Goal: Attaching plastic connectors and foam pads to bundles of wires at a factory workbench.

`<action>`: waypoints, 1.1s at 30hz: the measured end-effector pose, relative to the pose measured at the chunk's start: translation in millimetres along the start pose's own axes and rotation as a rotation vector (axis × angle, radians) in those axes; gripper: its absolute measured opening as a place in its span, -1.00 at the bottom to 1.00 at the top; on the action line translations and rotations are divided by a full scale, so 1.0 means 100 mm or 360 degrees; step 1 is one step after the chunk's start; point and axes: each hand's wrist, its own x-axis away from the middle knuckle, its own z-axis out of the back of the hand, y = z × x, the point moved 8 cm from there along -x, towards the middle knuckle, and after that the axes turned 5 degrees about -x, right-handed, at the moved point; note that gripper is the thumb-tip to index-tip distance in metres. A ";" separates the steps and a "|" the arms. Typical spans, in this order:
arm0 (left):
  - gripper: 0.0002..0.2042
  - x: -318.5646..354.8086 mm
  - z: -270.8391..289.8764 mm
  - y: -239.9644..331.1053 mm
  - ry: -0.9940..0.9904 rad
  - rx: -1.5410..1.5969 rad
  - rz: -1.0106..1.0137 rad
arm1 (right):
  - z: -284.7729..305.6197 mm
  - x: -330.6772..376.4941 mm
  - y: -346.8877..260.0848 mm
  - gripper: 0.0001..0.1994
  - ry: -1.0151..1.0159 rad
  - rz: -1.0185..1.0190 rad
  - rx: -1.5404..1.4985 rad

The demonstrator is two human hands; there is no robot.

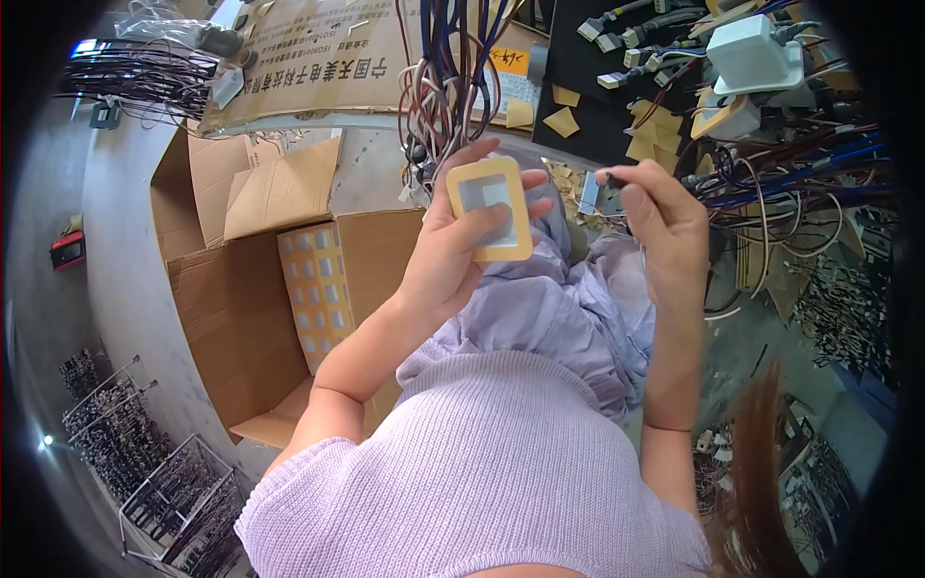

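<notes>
My left hand [453, 255] holds a flat yellow rectangular pad with a grey middle [489, 208], its thumb pressed across the face. My right hand [665, 226] is beside it to the right, fingers pinched on a small dark wire end [617, 177] near a grey connector [590, 195]. A bundle of red, blue and white wires [451, 87] hangs just beyond the pad. Both hands are raised above my lap, which is covered in pale purple cloth.
An open cardboard box [241, 318] on the floor at my left holds a sheet of the same yellow pads [318, 289]. A black board [597, 77] ahead carries yellow backing scraps, connectors and a white plastic housing [756, 53]. Wire harnesses lie at right.
</notes>
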 end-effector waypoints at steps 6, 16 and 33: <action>-0.65 -0.03 -0.03 -0.23 0.0300 0.0703 0.0365 | -0.19 0.26 -0.23 -0.80 0.0009 0.0263 0.0043; -0.68 -0.21 -0.14 -0.42 0.0545 0.0932 0.0390 | -0.31 0.54 -0.26 -0.79 0.0377 0.0668 0.0653; -0.66 -0.30 -0.21 -0.45 0.0437 0.0683 0.0181 | -0.36 0.63 -0.21 -0.74 0.0471 0.0748 0.1158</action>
